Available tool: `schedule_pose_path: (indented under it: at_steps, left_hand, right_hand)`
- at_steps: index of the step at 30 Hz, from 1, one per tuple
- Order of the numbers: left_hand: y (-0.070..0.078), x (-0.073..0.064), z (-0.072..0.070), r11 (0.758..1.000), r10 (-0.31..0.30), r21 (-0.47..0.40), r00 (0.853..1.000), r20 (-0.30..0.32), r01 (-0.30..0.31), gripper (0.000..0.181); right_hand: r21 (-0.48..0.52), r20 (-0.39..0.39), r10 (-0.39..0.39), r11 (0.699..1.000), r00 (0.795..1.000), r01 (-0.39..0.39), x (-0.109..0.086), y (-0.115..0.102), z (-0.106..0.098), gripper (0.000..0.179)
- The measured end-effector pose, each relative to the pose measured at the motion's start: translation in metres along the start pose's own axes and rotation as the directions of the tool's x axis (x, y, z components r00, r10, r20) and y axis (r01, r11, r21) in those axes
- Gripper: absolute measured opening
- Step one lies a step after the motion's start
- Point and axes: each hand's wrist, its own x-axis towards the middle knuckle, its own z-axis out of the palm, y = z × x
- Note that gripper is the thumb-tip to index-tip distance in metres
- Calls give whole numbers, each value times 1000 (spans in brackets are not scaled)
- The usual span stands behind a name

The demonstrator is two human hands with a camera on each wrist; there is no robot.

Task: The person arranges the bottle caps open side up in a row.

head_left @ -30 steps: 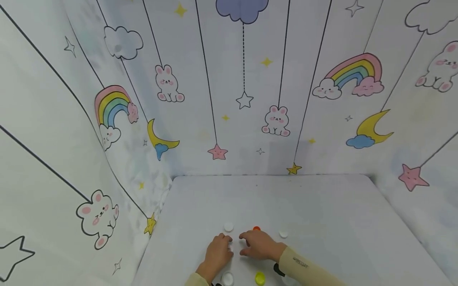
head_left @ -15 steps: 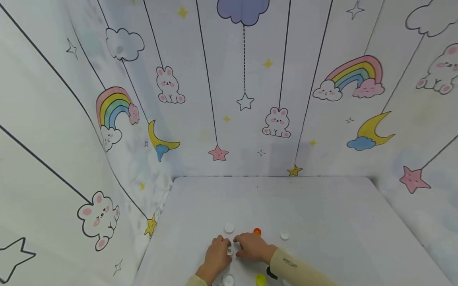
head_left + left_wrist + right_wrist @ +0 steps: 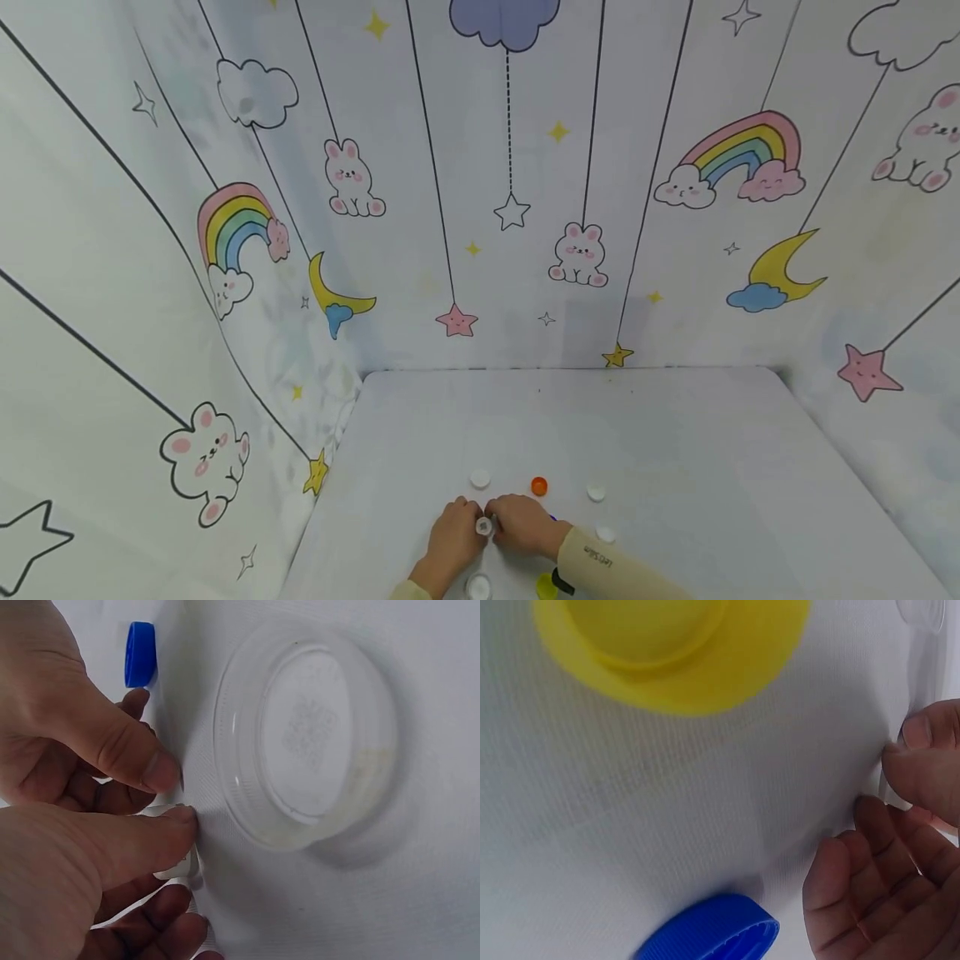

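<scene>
In the head view a small white translucent cap (image 3: 483, 526) sits between the two hands, a square mark inside it. My left hand (image 3: 453, 535) pinches its near side, the thumb (image 3: 176, 832) pressed against it in the left wrist view. My right hand (image 3: 525, 525) comes in from the right, thumb and index fingertips right at the cap's other side. In the right wrist view its other fingers (image 3: 832, 877) are spread and bent a little. I cannot tell whether the right fingers grip the cap. Beside the hands lies a clear round lid (image 3: 307, 742).
Near the right hand lie a blue cap (image 3: 712, 930) and a yellow cap (image 3: 675, 675). Farther off on the white table (image 3: 675, 442) are an orange-red cap (image 3: 539, 486) and white caps (image 3: 480, 478). A wall with drawings (image 3: 510, 275) stands behind.
My right hand has moved left until its fingertips reach the small white cap. The left hand has stayed at the cap. The orange-red cap and another white cap now show beside the right arm.
</scene>
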Motion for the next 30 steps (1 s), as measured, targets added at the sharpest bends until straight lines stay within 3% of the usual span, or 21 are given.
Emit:
schedule_pose_path:
  at_steps: [3,10,20,30]
  left_hand:
    - [1,0,0,1000,5,5,1000,9,-5,11]
    - [2,4,-2,998,-40,-51,997,70,44,11]
    - [0,1,-13,994,21,-103,999,-36,-24,10]
    - [-2,-4,-27,984,34,-172,997,-64,-44,20]
  right_hand:
    - [16,-14,-4,1000,1000,4,-1,-2,0,17]
    - [24,-68,-13,1000,998,14,1,2,3,15]
    - [42,-131,-31,998,991,37,-7,-1,-5,25]
    - [20,-292,-185,980,938,199,-14,0,-7,26]
